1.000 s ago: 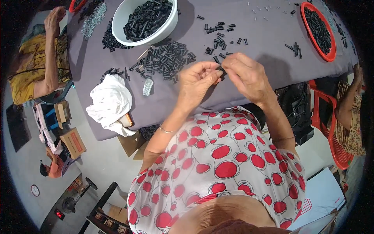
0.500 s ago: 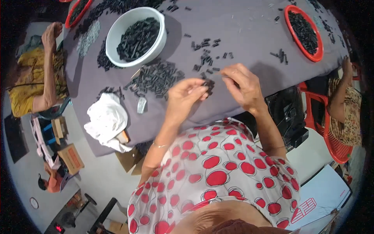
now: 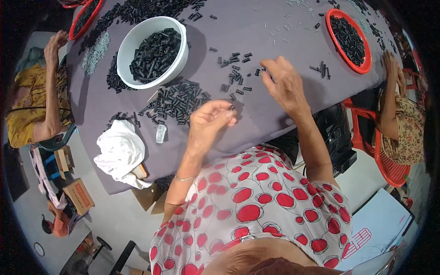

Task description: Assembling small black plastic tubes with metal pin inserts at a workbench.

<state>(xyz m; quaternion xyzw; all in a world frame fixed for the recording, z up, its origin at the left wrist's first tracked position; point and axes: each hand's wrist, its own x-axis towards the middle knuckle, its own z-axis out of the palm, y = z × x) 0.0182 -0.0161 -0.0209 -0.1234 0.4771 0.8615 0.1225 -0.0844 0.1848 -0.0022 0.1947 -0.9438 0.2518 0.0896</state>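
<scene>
My left hand [image 3: 205, 123] pinches a small black plastic piece [image 3: 232, 107] between thumb and fingertips, just above the grey cloth. My right hand [image 3: 286, 87] is farther right, thumb and forefinger apart, reaching down beside a few loose black plastic pieces [image 3: 257, 72]. Whether its fingertips touch one of them is hard to make out. More short black pieces [image 3: 236, 77] lie scattered between the hands. Left of my left hand spreads a dense heap of black pieces [image 3: 176, 101], with a thin pale stick [image 3: 152, 96] at its edge.
A white bowl [image 3: 182, 57] full of black pieces stands at the back left. Red baskets [image 3: 365, 68] hold more at both sides. Small clear pieces [image 3: 96, 52] lie in a pile. A white cloth [image 3: 120, 149] covers the near left corner. People [image 3: 55, 87] sit at both sides.
My right hand has moved away from my left, up and outward to the loose pieces, and its fingers have parted. My left hand keeps its pinch. The view has shifted slightly.
</scene>
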